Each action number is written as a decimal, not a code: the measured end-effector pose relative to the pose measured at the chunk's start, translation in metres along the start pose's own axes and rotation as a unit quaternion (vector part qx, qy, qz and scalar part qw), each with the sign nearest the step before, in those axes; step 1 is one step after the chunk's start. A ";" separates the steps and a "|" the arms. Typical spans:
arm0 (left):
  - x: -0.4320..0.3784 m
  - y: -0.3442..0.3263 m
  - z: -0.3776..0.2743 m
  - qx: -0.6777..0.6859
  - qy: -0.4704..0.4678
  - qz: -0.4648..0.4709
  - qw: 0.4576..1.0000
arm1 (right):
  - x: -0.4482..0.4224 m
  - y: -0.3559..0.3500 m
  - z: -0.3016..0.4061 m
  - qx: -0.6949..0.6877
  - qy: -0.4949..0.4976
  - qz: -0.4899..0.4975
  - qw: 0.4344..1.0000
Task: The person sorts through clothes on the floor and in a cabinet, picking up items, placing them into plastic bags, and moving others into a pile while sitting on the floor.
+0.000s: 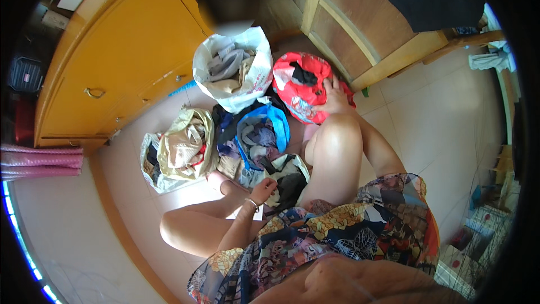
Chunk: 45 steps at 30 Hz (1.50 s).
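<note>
My right hand (336,98) is on the side of a red plastic bag (291,93), thumb and fingers spread around its bunched plastic. Dark cloth (303,75) shows at that bag's mouth. Lower down, my left hand (262,191), with a bracelet at the wrist, has curled fingers beside a pale bag (300,164) holding black cloth (291,185). Whether the fingers pinch anything is unclear. Between the hands stands a blue bag (283,122) filled with grey and purple clothes (261,135).
A white plastic bag (257,78) of folded clothes stands at the back. A cream bag (206,122) and another white bag (168,185) sit at left. Loose garments (228,147) lie between bags. A yellow cabinet (126,50) and wooden furniture (358,21) border the tiled floor (422,114).
</note>
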<state>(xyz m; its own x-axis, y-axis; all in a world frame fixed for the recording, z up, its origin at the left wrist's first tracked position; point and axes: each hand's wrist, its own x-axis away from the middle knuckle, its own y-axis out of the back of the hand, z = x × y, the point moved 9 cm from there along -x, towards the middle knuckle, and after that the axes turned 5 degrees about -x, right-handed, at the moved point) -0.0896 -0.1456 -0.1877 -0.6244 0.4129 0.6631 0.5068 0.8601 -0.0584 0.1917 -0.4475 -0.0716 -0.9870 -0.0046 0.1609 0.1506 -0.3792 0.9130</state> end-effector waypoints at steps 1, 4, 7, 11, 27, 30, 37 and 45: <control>0.000 0.004 -0.001 -0.014 0.001 -0.002 1.000 | -0.004 -0.004 0.009 0.018 -0.014 0.001 1.000; -0.002 0.002 -0.009 -0.003 -0.022 0.006 1.000 | -0.015 -0.001 0.013 0.010 0.024 -0.035 0.999; -0.012 -0.002 -0.010 -0.001 -0.024 0.018 1.000 | -0.023 0.004 0.003 0.026 0.131 -0.048 0.990; -0.005 0.010 -0.013 0.002 -0.048 0.018 0.999 | -0.025 0.011 0.023 0.015 0.142 -0.005 0.990; 0.008 0.011 -0.052 -0.011 -0.120 -0.035 0.992 | -0.034 0.227 0.126 -0.306 0.166 -0.153 0.925; 0.004 0.012 -0.072 -0.014 -0.122 -0.045 0.991 | -0.061 0.276 0.166 -0.233 0.217 -0.209 0.925; 0.007 0.039 -0.090 -0.006 -0.140 -0.090 0.986 | -0.245 0.287 0.232 -0.105 0.169 -0.280 0.939; -0.001 0.054 -0.087 0.001 -0.131 -0.123 0.984 | -0.381 0.236 0.200 -0.006 -0.048 -0.323 0.945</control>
<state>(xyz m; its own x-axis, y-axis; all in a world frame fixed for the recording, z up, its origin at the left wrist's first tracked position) -0.0095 -0.1260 -0.1265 -0.8600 0.2551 0.4419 0.3201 0.9442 0.0779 0.6147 -0.3499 0.1580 -0.8635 0.3149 -0.3940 -0.4820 -0.2856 0.8283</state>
